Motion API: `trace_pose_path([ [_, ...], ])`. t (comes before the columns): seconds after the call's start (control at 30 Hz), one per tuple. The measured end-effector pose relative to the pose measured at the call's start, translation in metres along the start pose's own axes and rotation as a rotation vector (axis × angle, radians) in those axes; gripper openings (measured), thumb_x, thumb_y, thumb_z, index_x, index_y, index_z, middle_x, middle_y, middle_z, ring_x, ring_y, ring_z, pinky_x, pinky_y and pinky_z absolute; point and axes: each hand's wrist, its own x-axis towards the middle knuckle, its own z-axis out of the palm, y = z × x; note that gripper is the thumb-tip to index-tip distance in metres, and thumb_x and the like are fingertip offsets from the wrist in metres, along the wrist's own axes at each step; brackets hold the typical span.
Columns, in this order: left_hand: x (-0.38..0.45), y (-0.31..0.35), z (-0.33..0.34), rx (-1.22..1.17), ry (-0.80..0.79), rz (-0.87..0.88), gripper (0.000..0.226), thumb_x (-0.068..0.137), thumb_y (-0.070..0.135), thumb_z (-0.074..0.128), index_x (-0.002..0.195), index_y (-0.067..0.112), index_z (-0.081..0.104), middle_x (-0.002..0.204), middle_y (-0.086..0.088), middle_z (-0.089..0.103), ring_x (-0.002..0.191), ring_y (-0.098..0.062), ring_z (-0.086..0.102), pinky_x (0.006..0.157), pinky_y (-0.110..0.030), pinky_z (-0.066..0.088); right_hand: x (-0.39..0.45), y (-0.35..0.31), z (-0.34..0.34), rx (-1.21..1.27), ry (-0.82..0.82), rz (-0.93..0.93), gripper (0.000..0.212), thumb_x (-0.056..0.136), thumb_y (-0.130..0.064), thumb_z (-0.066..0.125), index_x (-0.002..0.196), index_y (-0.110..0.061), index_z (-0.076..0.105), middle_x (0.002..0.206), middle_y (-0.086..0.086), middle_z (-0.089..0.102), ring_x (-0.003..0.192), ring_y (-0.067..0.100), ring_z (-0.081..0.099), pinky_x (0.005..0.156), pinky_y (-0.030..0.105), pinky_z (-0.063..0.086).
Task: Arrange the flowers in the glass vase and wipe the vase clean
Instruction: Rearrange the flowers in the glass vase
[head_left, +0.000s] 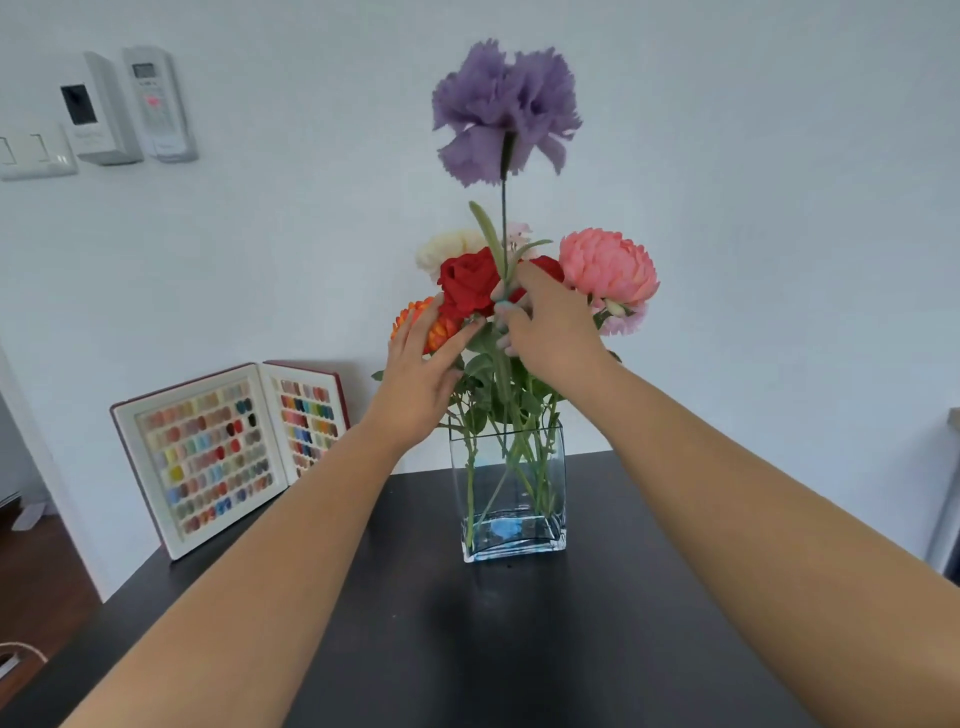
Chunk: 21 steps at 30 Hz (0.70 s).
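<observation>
A rectangular glass vase (550, 519) stands on the dark table (519, 649) and holds several artificial flowers. A tall purple carnation (506, 111) rises high above the bunch. My right hand (550, 327) is closed around its green stem just above the other blooms. A red rose (467, 280), an orange flower (441, 327), a cream flower (447, 249) and a pink peony (608, 267) crowd the vase mouth. My left hand (421, 374) rests with fingers spread against the orange flower and the rose's leaves. The stems cross inside the glass.
An open sample book of coloured nail tips (228, 452) leans against the wall at the table's back left. Wall switches and a remote holder (130, 109) hang at the upper left. The wall stands close behind the vase.
</observation>
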Motion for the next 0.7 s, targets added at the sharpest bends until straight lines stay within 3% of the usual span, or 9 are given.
trace_pose_path([
  [0.13,0.004,0.002,0.000,-0.029,-0.030,-0.023,0.063,0.088,0.000,0.056,0.145,0.019,0.038,0.152,-0.023,0.025,0.138,-0.045,0.022,0.113,-0.060,0.021,-0.002,0.003,0.019,-0.118,-0.090,0.031,0.009,0.093,-0.008,0.046,0.094,-0.011,0.054,0.086,0.014,0.063,0.078,0.030,0.066,0.070,0.047,0.057],
  [0.27,0.018,0.004,-0.006,-0.094,-0.038,0.026,0.054,0.087,-0.006,0.055,0.138,0.010,0.049,0.148,-0.020,0.034,0.133,-0.040,0.034,0.108,-0.054,0.028,-0.007,0.013,0.036,-0.129,-0.131,0.080,0.012,0.090,-0.002,0.046,0.093,-0.009,0.056,0.084,0.007,0.058,0.078,0.024,0.059,0.068,0.032,0.051],
  [0.4,0.019,0.004,-0.009,-0.201,-0.019,-0.038,0.053,0.086,-0.009,0.051,0.135,0.013,0.052,0.146,-0.015,0.037,0.131,-0.033,0.038,0.108,-0.048,0.033,-0.010,0.034,0.048,-0.135,-0.182,0.182,0.013,0.090,-0.003,0.047,0.096,-0.005,0.059,0.091,0.012,0.063,0.082,0.029,0.062,0.073,0.034,0.053],
  [0.53,0.012,0.002,-0.010,-0.278,0.010,-0.097,0.039,0.085,-0.010,0.049,0.119,0.005,0.062,0.135,-0.014,0.046,0.120,-0.030,0.046,0.097,-0.047,0.044,-0.017,0.053,0.059,-0.190,-0.253,0.226,0.014,0.092,-0.006,0.048,0.098,-0.004,0.061,0.096,0.018,0.067,0.085,0.031,0.064,0.077,0.040,0.055],
  [0.63,0.009,0.005,-0.011,-0.373,0.054,-0.164,0.039,0.084,-0.009,0.049,0.115,0.010,0.063,0.130,-0.005,0.051,0.114,-0.021,0.051,0.090,-0.040,0.049,-0.017,0.059,0.063,-0.215,-0.253,0.219,0.016,0.091,-0.007,0.047,0.099,-0.006,0.060,0.094,0.018,0.067,0.085,0.031,0.063,0.076,0.041,0.055],
  [0.7,0.006,0.010,-0.012,-0.448,0.090,-0.249,0.050,0.082,-0.005,0.050,0.119,0.027,0.057,0.119,0.008,0.057,0.106,-0.012,0.055,0.086,-0.035,0.051,-0.018,0.061,0.066,-0.229,-0.265,0.222,0.016,0.092,-0.008,0.046,0.099,-0.009,0.060,0.095,0.016,0.068,0.087,0.030,0.064,0.077,0.039,0.055],
])
